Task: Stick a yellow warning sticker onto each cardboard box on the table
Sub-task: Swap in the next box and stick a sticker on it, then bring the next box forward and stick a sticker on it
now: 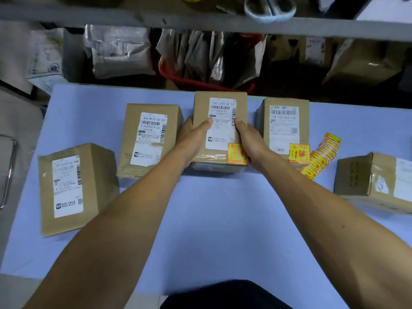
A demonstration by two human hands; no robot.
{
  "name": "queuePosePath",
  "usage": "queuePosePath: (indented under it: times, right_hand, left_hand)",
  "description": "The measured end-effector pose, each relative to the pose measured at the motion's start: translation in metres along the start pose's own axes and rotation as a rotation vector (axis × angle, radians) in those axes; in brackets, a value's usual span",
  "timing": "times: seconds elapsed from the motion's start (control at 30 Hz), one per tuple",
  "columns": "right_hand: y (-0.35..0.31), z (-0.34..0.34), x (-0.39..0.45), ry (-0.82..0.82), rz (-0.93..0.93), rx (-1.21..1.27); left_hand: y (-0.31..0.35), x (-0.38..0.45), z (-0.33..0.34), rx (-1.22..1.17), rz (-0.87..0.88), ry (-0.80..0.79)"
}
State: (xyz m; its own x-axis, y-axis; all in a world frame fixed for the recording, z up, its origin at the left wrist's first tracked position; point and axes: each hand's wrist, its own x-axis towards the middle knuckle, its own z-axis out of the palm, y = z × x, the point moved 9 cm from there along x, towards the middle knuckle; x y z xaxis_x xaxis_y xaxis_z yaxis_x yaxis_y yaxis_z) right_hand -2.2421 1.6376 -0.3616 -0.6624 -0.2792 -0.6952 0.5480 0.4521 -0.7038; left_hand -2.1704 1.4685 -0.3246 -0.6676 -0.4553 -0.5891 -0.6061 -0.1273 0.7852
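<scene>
Both arms outstretched, left grip [193,136] and right grip [249,139] clasping.

1. Held box [219,130]: brown cardboard, white label with black barcode stripes.
2. Its sticker [236,153], beside the right hand [249,139]: yellow, red print.
3. Box right of the grip [286,128]: brown, with a like yellow-and-red sticker [299,152].
4. Sticker strip [323,153] further right: yellow and red.
5. Table [211,219]: pale lilac-blue.
6. Bin [200,82] beyond the grip: red.
</scene>
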Motion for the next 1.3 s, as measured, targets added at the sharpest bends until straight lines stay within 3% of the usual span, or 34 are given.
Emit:
queuePosePath:
  times: [0.33, 0.53, 0.67, 0.77, 0.83, 0.93, 1.03, 1.17, 1.3]
  right_hand:
    - [-0.016, 0.006, -0.016, 0.02, -0.142, -0.092]
    - [-0.025, -0.001, -0.028, 0.098, -0.106, -0.228]
    - [-0.045, -0.005, -0.05, 0.148, -0.188, -0.422]
    - [-0.059, -0.006, -0.061, 0.202, -0.297, -0.582]
    - [-0.074, 0.0, -0.071, 0.281, -0.426, -0.735]
    - [-0.086, 0.035, -0.085, 0.266, -0.556, -0.915]
    - [-0.088, 0.093, -0.101, 0.154, -0.71, -1.011]
    - [-0.072, 0.163, -0.104, -0.035, -0.789, -1.186]
    - [-0.053, 0.182, -0.11, -0.051, -0.745, -1.216]
  left_hand:
    - [-0.003, 0.005, -0.007, 0.114, 0.09, 0.023]
    - [0.013, -0.01, -0.011, 0.227, 0.069, 0.082]
    - [0.038, -0.033, -0.014, 0.393, 0.196, 0.01]
    - [0.057, -0.059, -0.029, 0.615, 0.439, -0.039]
    - [0.059, -0.073, -0.05, 0.821, 0.537, 0.01]
    - [0.052, -0.084, -0.094, 1.116, 0.566, 0.199]
    - [0.026, -0.076, -0.129, 1.283, 0.478, 0.217]
    - [-0.012, -0.068, -0.154, 1.199, 0.352, 0.103]
    - [-0.032, -0.066, -0.15, 0.964, 0.309, 0.031]
